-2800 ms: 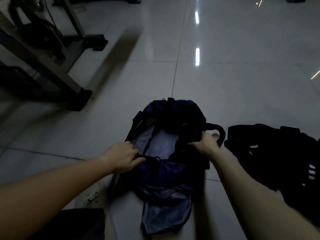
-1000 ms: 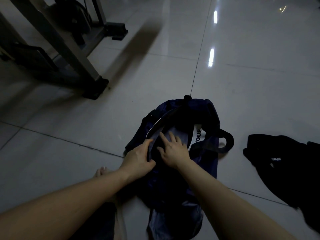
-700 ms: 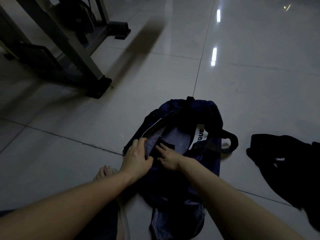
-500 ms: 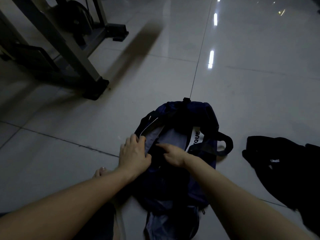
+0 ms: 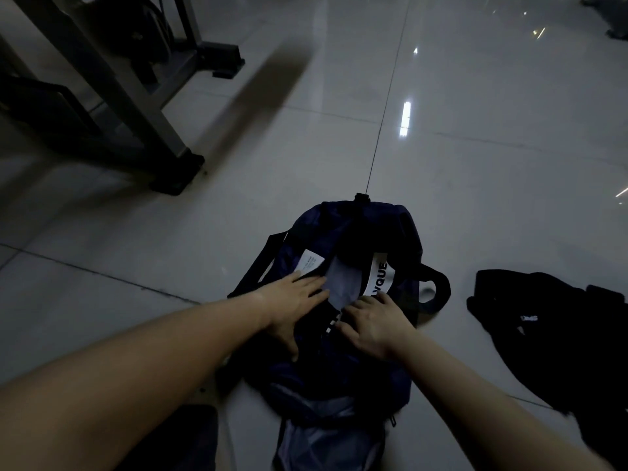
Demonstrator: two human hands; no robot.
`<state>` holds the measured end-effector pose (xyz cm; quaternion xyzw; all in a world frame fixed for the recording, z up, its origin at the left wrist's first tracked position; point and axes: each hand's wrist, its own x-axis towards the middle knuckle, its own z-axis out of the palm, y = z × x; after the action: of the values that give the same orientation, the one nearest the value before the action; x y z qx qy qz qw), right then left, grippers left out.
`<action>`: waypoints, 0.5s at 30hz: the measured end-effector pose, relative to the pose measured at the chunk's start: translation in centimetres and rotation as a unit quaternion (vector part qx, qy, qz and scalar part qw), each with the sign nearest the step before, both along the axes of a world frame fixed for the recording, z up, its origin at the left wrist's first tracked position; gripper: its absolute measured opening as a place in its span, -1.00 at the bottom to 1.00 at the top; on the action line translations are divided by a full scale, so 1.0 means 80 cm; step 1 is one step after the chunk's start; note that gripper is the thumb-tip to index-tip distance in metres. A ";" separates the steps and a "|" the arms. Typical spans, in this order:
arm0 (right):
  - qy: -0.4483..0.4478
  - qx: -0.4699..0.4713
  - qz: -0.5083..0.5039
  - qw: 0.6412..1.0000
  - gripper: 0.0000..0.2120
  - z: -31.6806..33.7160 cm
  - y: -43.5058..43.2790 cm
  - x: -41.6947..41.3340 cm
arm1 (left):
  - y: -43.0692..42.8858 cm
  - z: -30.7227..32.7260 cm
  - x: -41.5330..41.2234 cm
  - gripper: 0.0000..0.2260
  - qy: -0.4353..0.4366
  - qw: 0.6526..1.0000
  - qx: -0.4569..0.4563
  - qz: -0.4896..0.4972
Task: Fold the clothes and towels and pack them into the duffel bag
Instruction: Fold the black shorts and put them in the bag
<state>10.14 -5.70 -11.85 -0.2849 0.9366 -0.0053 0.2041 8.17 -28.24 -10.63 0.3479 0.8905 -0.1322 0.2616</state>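
Note:
A dark navy duffel bag (image 5: 380, 232) lies on the tiled floor in front of me, its top opening spread so the grey lining shows, with a white label on each side. My left hand (image 5: 292, 307) lies flat on the bag's left edge, fingers straight. My right hand (image 5: 373, 321) presses on the right edge near the white lettered strip, fingers slightly bent. Between the hands sits dark fabric with white stripes (image 5: 328, 322), partly hidden. A black garment (image 5: 550, 334) is heaped on the floor to the right.
A metal frame with dark feet (image 5: 146, 107) stands at the back left. The bag's black strap loop (image 5: 438, 290) sticks out on its right side. Glossy tiles (image 5: 475, 164) stretch away behind the bag. Dark cloth (image 5: 183, 436) lies by my left forearm.
Both hands have spread apart across the bag's opening. The left hand flattened onto the left edge, the right moved to the right edge, and the opening now shows more lining and both labels.

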 end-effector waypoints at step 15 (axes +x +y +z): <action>0.016 0.020 0.009 1.000 -0.48 -0.023 0.009 0.000 | 0.022 -0.017 0.016 -0.19 -0.004 0.998 -0.050 0.021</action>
<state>10.11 -4.98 -13.70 -0.2892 0.9370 0.0202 0.1948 9.44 -26.49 -11.96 0.3161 0.8887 -0.1698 0.2854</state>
